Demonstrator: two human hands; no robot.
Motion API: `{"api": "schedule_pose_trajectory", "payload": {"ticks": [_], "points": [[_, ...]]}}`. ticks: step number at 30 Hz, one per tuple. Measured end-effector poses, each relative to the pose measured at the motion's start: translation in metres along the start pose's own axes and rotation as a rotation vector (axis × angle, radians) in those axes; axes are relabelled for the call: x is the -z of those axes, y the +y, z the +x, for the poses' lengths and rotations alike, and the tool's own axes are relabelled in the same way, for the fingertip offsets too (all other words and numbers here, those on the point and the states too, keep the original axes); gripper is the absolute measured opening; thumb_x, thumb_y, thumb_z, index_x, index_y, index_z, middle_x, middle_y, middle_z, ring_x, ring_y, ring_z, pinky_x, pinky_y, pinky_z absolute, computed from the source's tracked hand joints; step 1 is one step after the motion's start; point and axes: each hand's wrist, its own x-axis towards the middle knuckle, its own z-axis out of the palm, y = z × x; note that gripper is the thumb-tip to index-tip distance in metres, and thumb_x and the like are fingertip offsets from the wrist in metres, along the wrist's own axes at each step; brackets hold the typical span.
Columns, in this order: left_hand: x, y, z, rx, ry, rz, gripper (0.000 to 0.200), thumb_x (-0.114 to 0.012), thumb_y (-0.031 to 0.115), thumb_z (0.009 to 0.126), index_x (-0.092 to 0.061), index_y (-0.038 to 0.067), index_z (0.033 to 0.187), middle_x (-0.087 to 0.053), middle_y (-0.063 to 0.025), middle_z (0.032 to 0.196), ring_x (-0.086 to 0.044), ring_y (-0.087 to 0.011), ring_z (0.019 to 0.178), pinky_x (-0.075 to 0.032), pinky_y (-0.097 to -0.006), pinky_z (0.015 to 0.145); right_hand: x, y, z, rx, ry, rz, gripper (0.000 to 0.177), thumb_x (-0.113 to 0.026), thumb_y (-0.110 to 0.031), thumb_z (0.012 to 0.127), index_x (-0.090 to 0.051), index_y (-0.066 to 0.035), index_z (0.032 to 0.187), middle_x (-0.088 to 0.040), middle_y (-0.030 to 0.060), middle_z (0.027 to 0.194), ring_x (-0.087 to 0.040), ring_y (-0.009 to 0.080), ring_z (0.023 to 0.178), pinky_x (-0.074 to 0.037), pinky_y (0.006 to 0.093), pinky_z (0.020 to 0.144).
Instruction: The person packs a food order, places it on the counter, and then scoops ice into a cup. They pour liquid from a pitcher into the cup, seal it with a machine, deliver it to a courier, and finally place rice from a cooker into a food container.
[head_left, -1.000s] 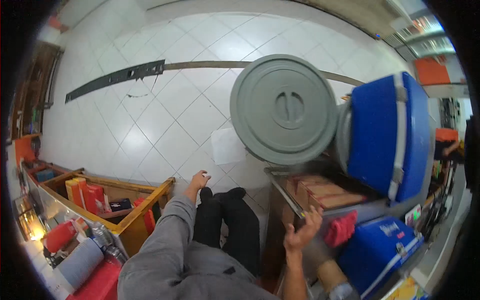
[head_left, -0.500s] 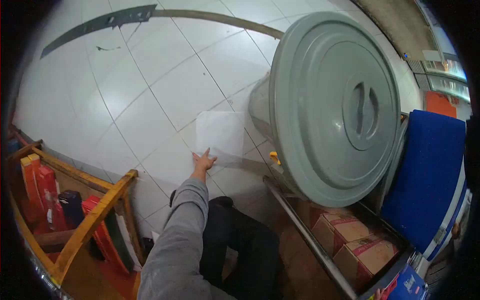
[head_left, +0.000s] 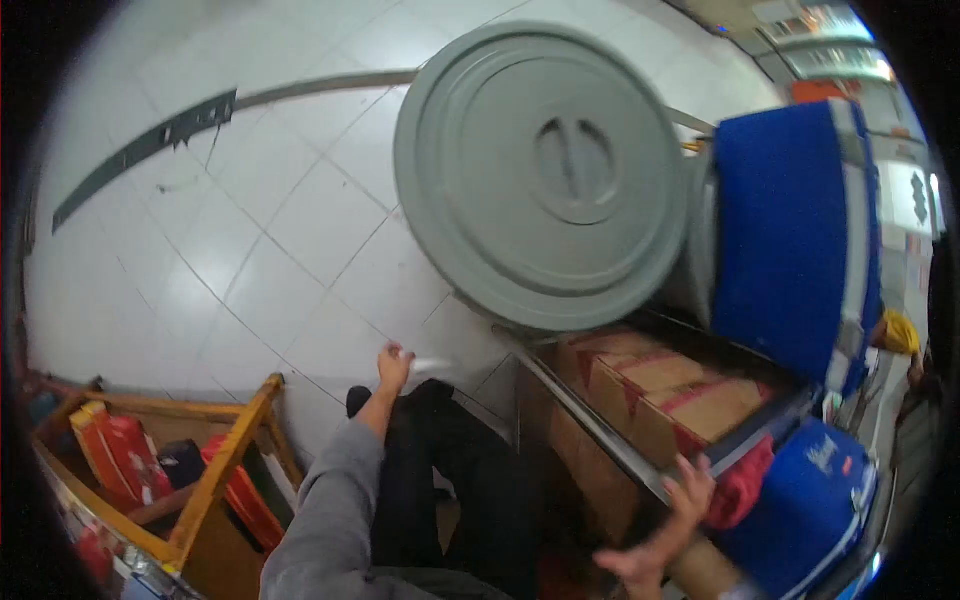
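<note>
My left hand (head_left: 394,370), reaching out from a grey sleeve, is above the tiled floor near my dark trousers. Its fingers are closed on a white sheet of paper (head_left: 432,368), which shows as a thin, blurred strip, seen nearly edge-on. At the lower right, my right hand (head_left: 662,530) has its fingers spread and holds nothing. It is near the metal rail (head_left: 590,415) of a rack and a red cloth-like item (head_left: 740,485).
A large grey lidded bin (head_left: 500,200) stands ahead. Cardboard boxes (head_left: 690,400) fill the rack, beside blue bags (head_left: 790,230). At the left is a wooden frame (head_left: 225,460) with red boxes (head_left: 125,450). A flat strip (head_left: 150,150) lies on the floor.
The white sheet has left the floor and is now in my left hand, nearer my legs. My right hand has come into view. The view has shifted, putting the bin further left.
</note>
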Motion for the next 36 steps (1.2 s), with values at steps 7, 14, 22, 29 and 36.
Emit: {"api": "schedule_pose_trajectory", "payload": {"ticks": [7,14,22,29,36], "points": [[0.109,0.200,-0.254,-0.020,-0.874,-0.039,0.025,-0.068,0.002,0.077,-0.049,0.007,0.092,-0.054,-0.0007,0.082,-0.056,-0.0112,0.080,-0.046,-0.0262,0.070,0.020,-0.060,-0.041,0.270,-0.370,0.198,0.085,-0.078,-0.056,0.062,-0.049,-0.019,0.133,-0.041,0.0134,0.140,-0.035,0.0342,0.133,-0.026,0.0573,0.105],[0.183,0.375,-0.363,-0.192,-0.944,0.512,0.034,-0.064,-0.001,0.076,-0.059,0.004,0.109,-0.057,-0.0013,0.087,-0.059,-0.0124,0.081,-0.050,-0.0271,0.068,-0.032,-0.153,-0.135,-0.586,-0.171,1.371,0.053,-0.059,0.003,0.075,-0.056,-0.008,0.127,-0.063,0.0142,0.118,-0.059,0.0253,0.113,-0.043,0.0354,0.097],[0.129,0.366,-0.439,-0.041,-1.342,0.236,0.037,-0.061,0.014,0.085,-0.052,0.002,0.119,-0.060,-0.0098,0.106,-0.063,-0.0225,0.088,-0.052,-0.0327,0.067,0.072,-0.173,-0.173,-0.713,0.507,1.364,0.044,-0.070,-0.020,0.078,-0.059,-0.004,0.117,-0.065,0.0148,0.111,-0.061,0.0222,0.103,-0.048,0.0351,0.089],[0.124,0.333,-0.530,-1.689,-2.073,0.986,0.050,-0.077,0.021,0.075,-0.058,0.006,0.119,-0.051,-0.0174,0.129,-0.057,-0.0315,0.102,-0.050,-0.0428,0.079,0.015,-0.180,-0.296,-1.530,1.200,0.952,0.055,-0.074,-0.026,0.076,-0.049,-0.005,0.121,-0.060,0.0164,0.108,-0.059,0.0212,0.099,-0.050,0.0375,0.078],[0.093,0.305,-0.618,-0.976,-2.103,1.025,0.040,-0.071,0.011,0.082,-0.057,0.007,0.119,-0.059,-0.0115,0.115,-0.063,-0.0223,0.092,-0.052,-0.0346,0.075,0.015,-0.143,-0.523,-1.635,1.875,1.086,0.026,-0.059,-0.028,0.090,-0.066,-0.006,0.102,-0.060,0.0011,0.075,-0.056,0.0101,0.060,-0.048,0.0285,0.055]]}}
